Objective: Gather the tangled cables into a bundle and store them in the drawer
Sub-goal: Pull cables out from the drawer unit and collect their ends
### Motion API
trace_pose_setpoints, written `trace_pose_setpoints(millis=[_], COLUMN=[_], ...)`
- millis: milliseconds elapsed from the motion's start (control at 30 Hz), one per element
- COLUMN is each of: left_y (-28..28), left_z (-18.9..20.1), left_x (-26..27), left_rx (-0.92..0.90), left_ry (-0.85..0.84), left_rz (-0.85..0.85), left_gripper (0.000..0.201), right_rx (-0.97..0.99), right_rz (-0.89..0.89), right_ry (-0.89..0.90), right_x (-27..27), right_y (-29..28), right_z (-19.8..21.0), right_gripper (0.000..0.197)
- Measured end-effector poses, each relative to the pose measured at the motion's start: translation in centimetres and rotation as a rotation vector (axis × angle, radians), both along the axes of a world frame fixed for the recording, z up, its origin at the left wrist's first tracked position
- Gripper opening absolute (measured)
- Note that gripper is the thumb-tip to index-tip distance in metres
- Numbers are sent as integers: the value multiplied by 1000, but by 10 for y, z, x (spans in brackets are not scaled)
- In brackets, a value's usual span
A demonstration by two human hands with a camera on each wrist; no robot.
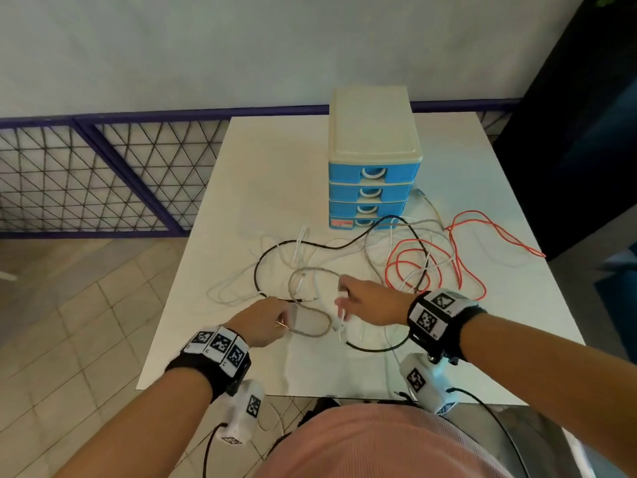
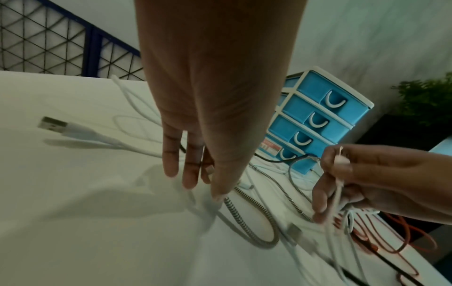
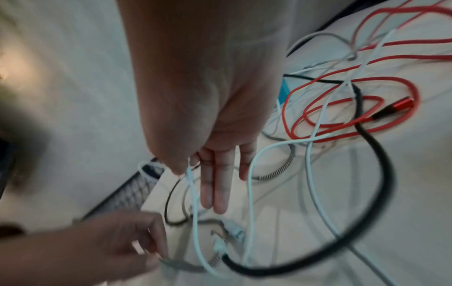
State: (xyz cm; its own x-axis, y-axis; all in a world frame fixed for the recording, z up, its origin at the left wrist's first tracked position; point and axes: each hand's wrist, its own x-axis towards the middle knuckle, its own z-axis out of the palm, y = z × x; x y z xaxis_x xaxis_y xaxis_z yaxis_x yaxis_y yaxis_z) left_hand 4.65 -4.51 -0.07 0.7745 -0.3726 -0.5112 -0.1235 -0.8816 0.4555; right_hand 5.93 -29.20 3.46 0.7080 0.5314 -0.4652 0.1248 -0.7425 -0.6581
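Several tangled cables lie on the white table (image 1: 275, 160): a red cable (image 1: 431, 263), a black cable (image 1: 275, 250), thin white cables (image 1: 227, 288) and a grey braided cable (image 1: 310, 270). My left hand (image 1: 282, 322) pinches one end of the braided cable (image 2: 234, 211) low over the table. My right hand (image 1: 341, 305) pinches a white cable (image 3: 195, 203) between thumb and forefinger, its other fingers (image 3: 215, 189) straight. The blue drawer unit (image 1: 374, 188) with a cream top stands behind the tangle, all its drawers closed.
A white USB plug (image 2: 53, 124) lies left of my left hand. The red cable reaches the table's right edge (image 1: 537, 253). A wire mesh fence (image 1: 86, 174) and tiled floor are to the left. A dark panel (image 1: 586, 132) stands to the right.
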Motion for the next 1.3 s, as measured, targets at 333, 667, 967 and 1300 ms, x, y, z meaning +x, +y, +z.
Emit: trace_pose_setpoints(millis=[333, 667, 967, 1300], left_y=[-25, -74, -106, -86], left_z=[31, 139, 113, 82], left_x=[41, 81, 73, 72], left_rx=[-275, -823, -1187, -662], left_ry=[-2, -492, 191, 47], left_rz=[-2, 311, 411, 101], left_gripper=[10, 12, 68, 23], right_rx=[532, 699, 1049, 733], right_rz=[-504, -488, -624, -594], right_ry=[74, 52, 166, -176], right_x=[40, 57, 83, 99], right_y=[-15, 11, 29, -19], right_z=[47, 88, 106, 122], right_gripper=[24, 35, 26, 28])
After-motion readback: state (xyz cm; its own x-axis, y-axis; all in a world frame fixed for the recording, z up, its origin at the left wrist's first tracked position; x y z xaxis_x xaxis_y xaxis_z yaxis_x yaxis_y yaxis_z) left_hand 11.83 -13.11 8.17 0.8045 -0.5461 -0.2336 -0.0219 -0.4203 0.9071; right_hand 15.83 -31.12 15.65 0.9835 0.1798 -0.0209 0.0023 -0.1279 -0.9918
